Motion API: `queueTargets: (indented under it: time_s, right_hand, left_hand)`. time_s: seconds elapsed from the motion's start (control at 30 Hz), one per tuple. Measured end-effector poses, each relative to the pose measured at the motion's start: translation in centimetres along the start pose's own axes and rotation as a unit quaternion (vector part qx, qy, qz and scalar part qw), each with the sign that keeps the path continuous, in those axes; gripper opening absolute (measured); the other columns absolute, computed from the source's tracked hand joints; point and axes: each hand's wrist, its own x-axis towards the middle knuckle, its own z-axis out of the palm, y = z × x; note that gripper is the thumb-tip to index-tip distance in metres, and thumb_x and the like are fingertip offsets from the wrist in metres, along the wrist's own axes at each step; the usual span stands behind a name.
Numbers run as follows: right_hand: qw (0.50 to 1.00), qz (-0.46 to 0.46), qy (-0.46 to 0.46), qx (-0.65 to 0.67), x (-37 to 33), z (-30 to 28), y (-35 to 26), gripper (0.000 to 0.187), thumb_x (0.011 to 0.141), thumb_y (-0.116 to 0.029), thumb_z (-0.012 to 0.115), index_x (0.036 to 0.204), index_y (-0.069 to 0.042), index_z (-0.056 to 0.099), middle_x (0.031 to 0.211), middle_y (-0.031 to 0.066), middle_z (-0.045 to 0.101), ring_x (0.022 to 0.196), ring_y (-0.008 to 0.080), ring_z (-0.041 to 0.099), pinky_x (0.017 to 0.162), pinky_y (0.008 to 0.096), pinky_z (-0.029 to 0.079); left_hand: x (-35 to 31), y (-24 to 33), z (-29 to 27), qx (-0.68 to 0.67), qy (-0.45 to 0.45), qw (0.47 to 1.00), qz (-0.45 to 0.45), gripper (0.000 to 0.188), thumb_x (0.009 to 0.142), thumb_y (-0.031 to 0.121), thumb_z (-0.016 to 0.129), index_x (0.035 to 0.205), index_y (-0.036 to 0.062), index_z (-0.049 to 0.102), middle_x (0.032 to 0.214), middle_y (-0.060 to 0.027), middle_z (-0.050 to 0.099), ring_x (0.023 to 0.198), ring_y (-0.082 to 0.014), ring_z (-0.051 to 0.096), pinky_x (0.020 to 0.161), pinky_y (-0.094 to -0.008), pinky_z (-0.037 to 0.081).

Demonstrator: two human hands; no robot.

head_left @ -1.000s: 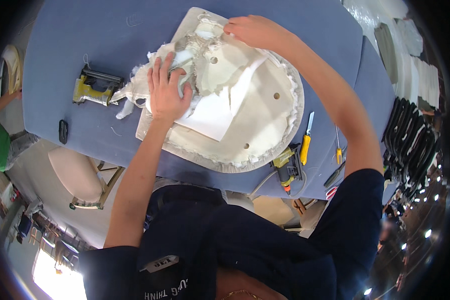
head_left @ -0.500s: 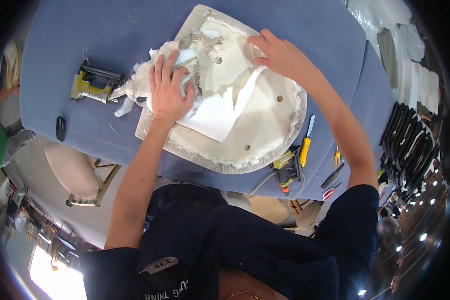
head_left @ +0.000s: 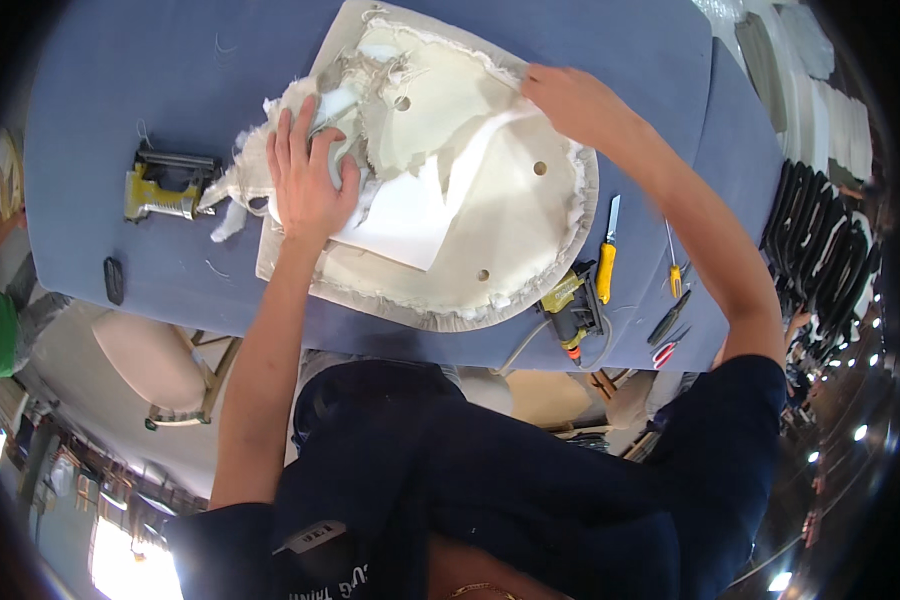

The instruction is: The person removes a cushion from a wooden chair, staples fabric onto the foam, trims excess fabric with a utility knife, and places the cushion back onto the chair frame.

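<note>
Our cream, fabric-covered rounded panel (head_left: 510,225) lies close to the six o'clock edge of the blue, cloth-covered surface (head_left: 660,70), with wider room at one o'clock. Our left hand (head_left: 310,185) spreads open over torn cream cloth (head_left: 242,168) at nine; our right hand's (head_left: 575,105) fingers bend at the panel's two o'clock rim, their grip unclear to us. A yellow-handled, straight-bladed knife (head_left: 606,268) lies at four, a beige padded chair (head_left: 150,358) stands at eight.

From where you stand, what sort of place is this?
Probably an upholstery workshop: a rounded cream panel with frayed fabric edging lies on a blue-covered table, near an apparent yellow-and-black staple gun and a yellow-handled steel knife.
</note>
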Motion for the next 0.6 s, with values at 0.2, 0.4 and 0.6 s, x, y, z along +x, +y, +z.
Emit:
queueTargets:
  time_s: [0.2,0.4,0.6]
  right_hand:
    - [0.993,0.037,0.067,0.084,-0.1,-0.6,-1.5,0.037,0.094,-0.006,0.060,0.130,-0.014,0.065,0.106,0.0091,0.066,0.097,0.0302,0.070,0.082,0.0428,0.057]
    - [1.000,-0.004,0.024,-0.014,3.0,-0.9,-0.7,0.042,0.097,-0.012,0.061,0.138,-0.021,0.060,0.103,0.0057,0.064,0.089,0.0283,0.070,0.076,0.0406,0.058]
    - [0.989,-0.031,0.144,-0.016,3.1,1.8,0.1,0.029,0.094,-0.005,0.061,0.122,-0.010,0.066,0.110,0.0076,0.065,0.099,0.0278,0.070,0.080,0.0411,0.059]
  left_hand:
    - [-0.2,-0.2,0.2,0.003,0.009,1.000,0.001,0.026,0.086,0.020,0.066,0.111,0.0131,0.062,0.160,-0.0113,0.040,0.149,-0.0426,0.029,0.122,-0.0594,0.021]
    - [-0.5,-0.3,0.0,0.018,0.012,1.000,-0.001,0.027,0.086,0.017,0.066,0.112,0.0125,0.061,0.160,-0.0129,0.040,0.149,-0.0424,0.030,0.122,-0.0572,0.023]
    - [0.0,0.1,0.1,0.014,-0.003,1.000,0.003,0.028,0.086,0.017,0.066,0.113,0.0129,0.061,0.160,-0.0123,0.039,0.149,-0.0423,0.030,0.122,-0.0570,0.023]
